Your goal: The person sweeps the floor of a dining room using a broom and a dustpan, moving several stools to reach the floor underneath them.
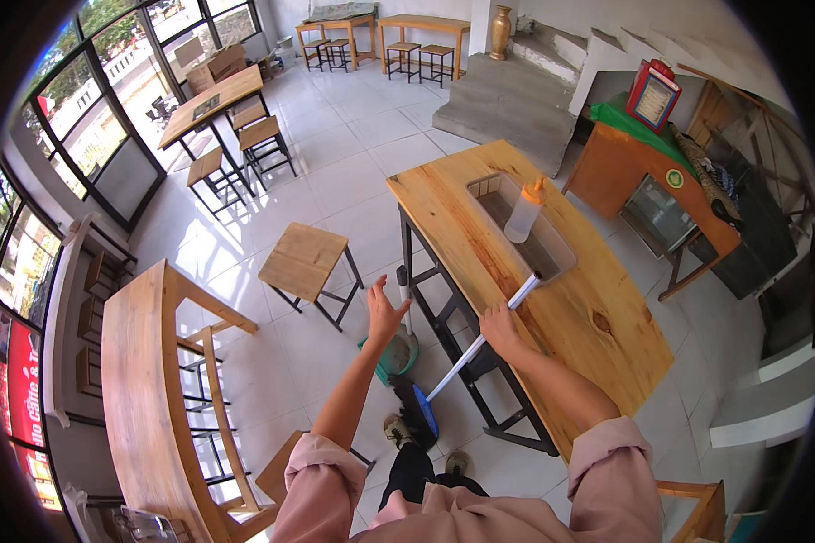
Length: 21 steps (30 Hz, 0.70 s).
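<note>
White-poled broom clasped in the right grip, blue head down beside a shoe, left grip open by the green dustpan's handle, contact unclear, wooden worktop alongside, bottle in its tray.

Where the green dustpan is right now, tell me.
In the head view, just left of centre in the lower half, the green dustpan sits on the tiled floor, beside the broom's blue head and below the left hand.
</note>
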Each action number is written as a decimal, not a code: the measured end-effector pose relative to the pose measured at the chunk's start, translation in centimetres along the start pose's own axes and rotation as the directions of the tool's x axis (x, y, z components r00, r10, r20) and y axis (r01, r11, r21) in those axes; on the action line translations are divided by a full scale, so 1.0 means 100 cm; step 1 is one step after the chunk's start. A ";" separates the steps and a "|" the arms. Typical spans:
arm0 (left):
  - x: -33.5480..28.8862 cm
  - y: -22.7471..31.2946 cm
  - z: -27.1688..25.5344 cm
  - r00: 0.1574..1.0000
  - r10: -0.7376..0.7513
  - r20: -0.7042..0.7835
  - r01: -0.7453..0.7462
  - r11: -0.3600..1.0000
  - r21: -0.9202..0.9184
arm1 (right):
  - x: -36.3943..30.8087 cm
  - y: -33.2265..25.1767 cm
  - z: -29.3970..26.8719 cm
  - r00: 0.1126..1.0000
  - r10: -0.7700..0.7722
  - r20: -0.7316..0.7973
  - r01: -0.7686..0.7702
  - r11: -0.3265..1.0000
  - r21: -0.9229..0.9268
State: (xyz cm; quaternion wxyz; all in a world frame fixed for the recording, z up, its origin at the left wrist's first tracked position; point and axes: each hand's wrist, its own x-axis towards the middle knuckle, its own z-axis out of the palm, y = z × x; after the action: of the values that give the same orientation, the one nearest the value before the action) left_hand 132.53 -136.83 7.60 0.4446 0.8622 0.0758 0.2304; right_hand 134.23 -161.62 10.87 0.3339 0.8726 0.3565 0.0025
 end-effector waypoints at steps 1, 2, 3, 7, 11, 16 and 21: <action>0.015 -0.013 0.009 1.000 -0.010 -0.006 0.010 1.000 -0.008 | 0.010 -0.005 -0.001 0.999 0.005 0.036 -0.005 1.000 0.004; 0.029 -0.023 0.021 1.000 0.012 -0.027 -0.012 1.000 -0.010 | 0.014 -0.008 0.001 0.996 0.004 0.087 -0.004 1.000 0.000; 0.042 -0.037 0.029 0.999 0.004 0.034 -0.003 0.999 -0.048 | 0.019 -0.009 -0.002 0.991 -0.002 0.132 0.002 1.000 -0.004; 0.076 -0.063 0.052 0.955 0.039 0.293 0.032 0.972 -0.235 | 0.041 -0.019 0.016 0.925 0.009 0.380 -0.039 0.997 0.071; 0.068 -0.089 0.049 0.887 0.128 0.444 0.019 0.950 -0.313 | 0.050 -0.026 -0.009 0.907 -0.193 0.374 0.103 0.963 0.247; 0.068 -0.092 0.010 0.888 0.116 0.444 -0.054 0.987 -0.151 | 0.034 -0.026 -0.058 0.857 -0.315 0.408 0.186 0.928 0.324; 0.067 -0.095 -0.036 0.950 0.005 0.313 0.011 0.999 -0.047 | 0.008 -0.033 -0.083 0.866 -0.370 0.337 0.280 0.916 0.286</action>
State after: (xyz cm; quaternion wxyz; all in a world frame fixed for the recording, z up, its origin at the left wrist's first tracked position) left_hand 137.51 -126.29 4.03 0.4721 0.8768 0.0001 0.0919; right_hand 130.77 -154.66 15.21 0.2908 0.8151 0.4247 -0.2660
